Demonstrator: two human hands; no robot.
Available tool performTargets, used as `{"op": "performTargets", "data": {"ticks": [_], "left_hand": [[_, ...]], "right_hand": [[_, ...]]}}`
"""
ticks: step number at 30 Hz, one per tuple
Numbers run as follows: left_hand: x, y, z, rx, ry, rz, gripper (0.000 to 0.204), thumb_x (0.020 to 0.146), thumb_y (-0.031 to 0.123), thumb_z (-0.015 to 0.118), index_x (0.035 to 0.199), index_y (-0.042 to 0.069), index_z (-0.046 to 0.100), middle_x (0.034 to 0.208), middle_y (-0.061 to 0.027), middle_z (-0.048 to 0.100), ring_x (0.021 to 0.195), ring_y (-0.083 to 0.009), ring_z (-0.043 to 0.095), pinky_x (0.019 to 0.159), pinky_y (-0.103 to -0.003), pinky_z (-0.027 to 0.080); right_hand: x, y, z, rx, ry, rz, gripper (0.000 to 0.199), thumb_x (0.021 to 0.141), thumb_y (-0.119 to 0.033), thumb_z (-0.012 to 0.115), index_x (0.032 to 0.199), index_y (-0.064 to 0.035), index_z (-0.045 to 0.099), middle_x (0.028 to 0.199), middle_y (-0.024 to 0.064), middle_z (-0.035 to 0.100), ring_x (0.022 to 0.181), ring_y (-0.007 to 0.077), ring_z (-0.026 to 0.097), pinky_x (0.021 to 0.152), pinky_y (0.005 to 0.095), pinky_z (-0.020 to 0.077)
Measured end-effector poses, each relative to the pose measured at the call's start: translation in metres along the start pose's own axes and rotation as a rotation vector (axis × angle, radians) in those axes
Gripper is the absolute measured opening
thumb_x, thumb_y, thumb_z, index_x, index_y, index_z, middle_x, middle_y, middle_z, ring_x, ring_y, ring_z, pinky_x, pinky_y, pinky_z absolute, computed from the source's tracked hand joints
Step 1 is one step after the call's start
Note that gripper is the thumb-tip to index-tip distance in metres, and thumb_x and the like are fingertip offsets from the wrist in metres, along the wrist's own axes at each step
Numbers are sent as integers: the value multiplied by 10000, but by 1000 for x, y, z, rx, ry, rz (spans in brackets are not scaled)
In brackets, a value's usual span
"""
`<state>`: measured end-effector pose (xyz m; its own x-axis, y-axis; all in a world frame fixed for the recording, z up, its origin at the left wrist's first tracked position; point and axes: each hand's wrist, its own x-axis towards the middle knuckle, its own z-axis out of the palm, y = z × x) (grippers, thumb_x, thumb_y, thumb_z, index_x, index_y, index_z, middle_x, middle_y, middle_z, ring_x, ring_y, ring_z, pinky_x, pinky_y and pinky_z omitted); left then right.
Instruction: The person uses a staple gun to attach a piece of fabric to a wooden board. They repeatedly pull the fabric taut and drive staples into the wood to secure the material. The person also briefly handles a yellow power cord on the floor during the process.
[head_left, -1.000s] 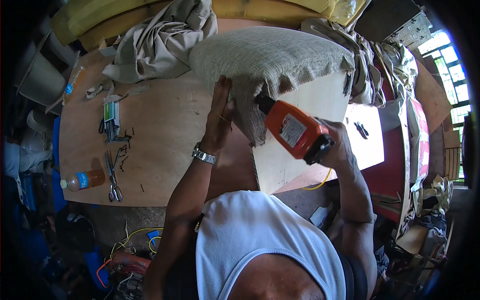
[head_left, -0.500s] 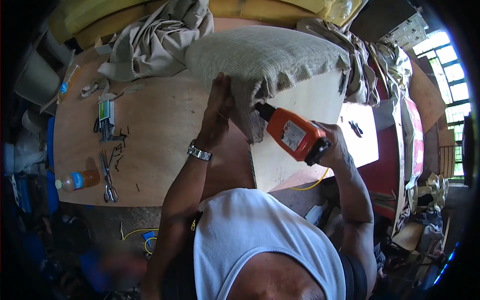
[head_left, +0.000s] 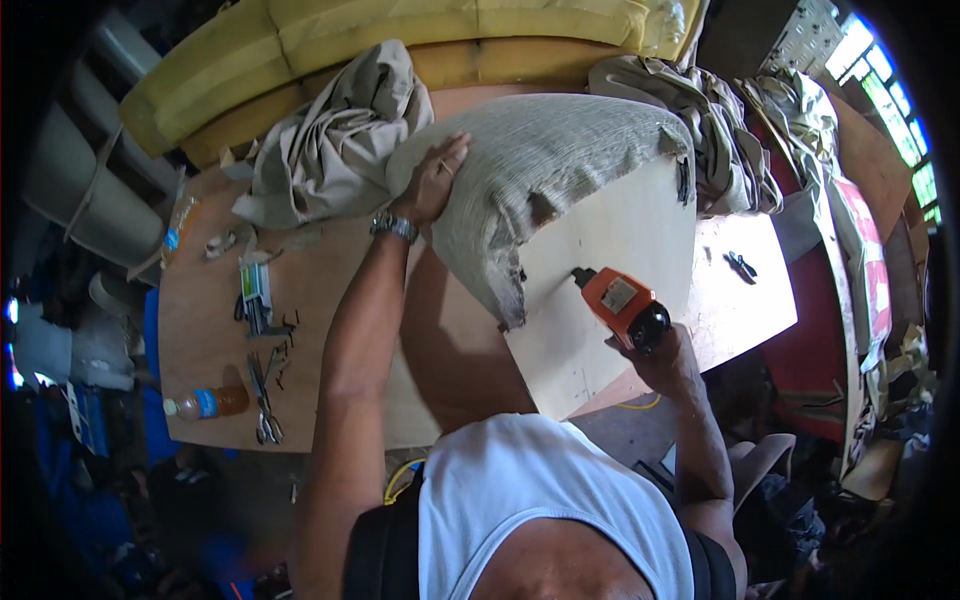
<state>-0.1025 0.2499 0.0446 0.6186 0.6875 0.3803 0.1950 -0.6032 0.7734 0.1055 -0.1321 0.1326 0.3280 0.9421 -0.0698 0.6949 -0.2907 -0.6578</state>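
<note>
An upholstered seat (head_left: pixel 540 135) in grey-beige woven fabric stands tilted on the table, its pale wooden underside (head_left: pixel 620 220) facing me. The fabric edge is folded over the board along the top and left, with loose, frayed bits at the corners. Against the seat's left side lies my left hand (head_left: pixel 432 185), fingers stretched out on the cloth. My right hand (head_left: pixel 665 362) is closed round an orange and black staple gun (head_left: pixel 622 303); its nose points at the bare board, below the folded fabric. Whether the nose touches the wood I cannot tell.
On the table (head_left: pixel 340 260) at left lie scissors (head_left: pixel 265 400), a staple box (head_left: pixel 254 288), dark staple strips and a bottle (head_left: pixel 208 402). Pliers (head_left: pixel 741 266) lie at right. Crumpled cloth (head_left: pixel 340 140) and yellow foam (head_left: pixel 380 40) are behind. A yellow hose (head_left: pixel 640 404) hangs below.
The staple gun has moved away from the fabric's corner fold to over the bare board. My left hand has slid up the seat's side. The view has shifted.
</note>
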Motion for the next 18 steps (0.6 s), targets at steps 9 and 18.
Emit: {"op": "performTargets", "data": {"ticks": [9, 18], "left_hand": [[-51, 120, 18, 77, -7, 134, 474, 1060, 284, 393, 1489, 83, 403, 1545, -155, 384, 1447, -356, 311, 1191, -514, 158], [-67, 127, 33, 174, 94, 121, 587, 978, 287, 509, 1524, 142, 352, 1581, -111, 328, 1461, -403, 261, 1140, -629, 167]], "right_hand": [[-6, 9, 10, 267, -43, 229, 391, 846, -305, 788, 1102, -30, 682, 826, 85, 707, 730, 133, 618, 715, 334, 527], [23, -31, -6, 112, 195, -312, 380, 812, -238, 821, 1088, -31, 661, 831, 79, 712, 757, 184, 683, 710, 335, 548]]}}
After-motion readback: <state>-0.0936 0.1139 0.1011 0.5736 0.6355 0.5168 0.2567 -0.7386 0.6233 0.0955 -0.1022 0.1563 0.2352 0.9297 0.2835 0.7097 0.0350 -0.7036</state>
